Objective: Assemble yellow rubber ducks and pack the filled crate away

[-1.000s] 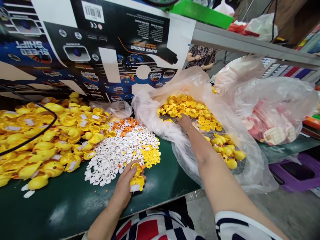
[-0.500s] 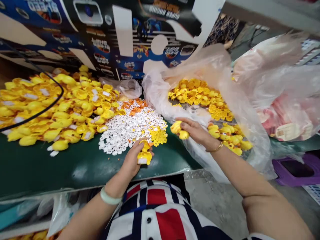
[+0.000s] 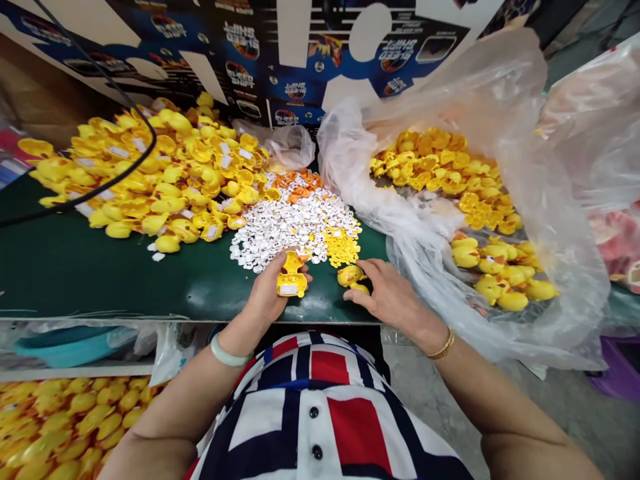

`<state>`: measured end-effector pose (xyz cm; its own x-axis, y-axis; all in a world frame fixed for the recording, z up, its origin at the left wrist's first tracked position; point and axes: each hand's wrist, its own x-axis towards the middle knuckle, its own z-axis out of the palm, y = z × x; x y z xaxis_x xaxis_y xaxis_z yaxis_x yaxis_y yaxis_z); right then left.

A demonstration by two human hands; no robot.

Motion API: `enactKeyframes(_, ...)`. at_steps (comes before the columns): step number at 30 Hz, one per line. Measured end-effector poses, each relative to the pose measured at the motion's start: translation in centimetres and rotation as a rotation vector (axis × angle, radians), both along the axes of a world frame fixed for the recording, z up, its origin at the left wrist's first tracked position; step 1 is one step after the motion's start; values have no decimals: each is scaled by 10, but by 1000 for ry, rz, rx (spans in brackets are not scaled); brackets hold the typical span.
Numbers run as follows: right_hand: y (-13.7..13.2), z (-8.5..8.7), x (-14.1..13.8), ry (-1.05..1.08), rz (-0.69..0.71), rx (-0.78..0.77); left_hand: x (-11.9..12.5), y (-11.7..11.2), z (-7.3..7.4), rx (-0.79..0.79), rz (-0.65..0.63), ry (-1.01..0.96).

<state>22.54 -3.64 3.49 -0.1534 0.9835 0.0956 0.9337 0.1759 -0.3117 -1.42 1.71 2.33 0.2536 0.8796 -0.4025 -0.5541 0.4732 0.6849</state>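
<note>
In my left hand (image 3: 270,288), closed at the table's front, sits a yellow plastic duck half-shell (image 3: 292,275) with its hollow inside and a white patch facing up. My right hand (image 3: 395,293) has its thumb and fingers around a small yellow toy duck (image 3: 351,275) at the table edge. Whether the duck bears on the green tabletop, I cannot tell. Just beyond both hands spreads a heap of small white pieces (image 3: 285,223), with little yellow pieces (image 3: 343,247) on its right side and orange pieces (image 3: 304,183) at its back.
A big pile of yellow duck shells (image 3: 170,173) covers the left, crossed by a black cable (image 3: 125,175). An open clear plastic bag (image 3: 425,233) at right holds yellow duck parts (image 3: 505,270). Printed cardboard (image 3: 345,60) stands behind. Below left are a teal basin (image 3: 65,347) and more yellow parts (image 3: 75,420).
My right hand has come left and toward me from the bag's edge, carrying the yellow duck closer to my left hand. The left hand keeps its half-shell. The head view has shifted.
</note>
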Motion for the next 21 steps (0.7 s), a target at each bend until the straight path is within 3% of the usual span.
enactKeyframes(2,-2,4,-5,-88,40,-5,2,0,-2,3,-32,-21)
enactKeyframes(7,1,5,8,46,411,-38,0,1,-2,-31,-147,-57)
enactKeyframes(9,-1,3,13,76,391,-9,-2,1,1,-50,-131,-46)
enactKeyframes(16,-13,-23,-13,-27,13,134,0,2,4,-73,-37,-56)
enactKeyframes(18,-11,-23,-19,36,47,183,1,1,3,-79,-44,-68)
enactKeyframes(21,-1,-9,-25,248,270,231,1,-1,1,-58,-95,-85)
